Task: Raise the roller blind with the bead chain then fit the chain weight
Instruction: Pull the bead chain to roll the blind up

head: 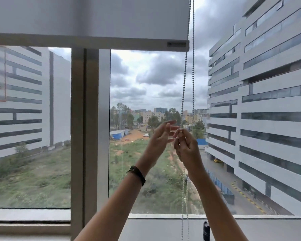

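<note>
The white roller blind (97, 20) covers the top of the window, and its bottom bar (111, 43) sits well above my hands. The bead chain (184, 80) hangs in two strands by the blind's right edge and runs down past the sill. My right hand (185, 146) pinches the left strand between thumb and fingers at mid height. Just left of the chain, my left hand (161, 138) is raised with its fingers spread and holds nothing. A small black chain weight (206, 231) stands on the sill under my right forearm.
A grey window mullion (90, 127) runs upright left of my arms. The white sill (155, 226) lies below the glass. Outside are tall buildings, grass and a road. A dark band circles my left wrist (136, 174).
</note>
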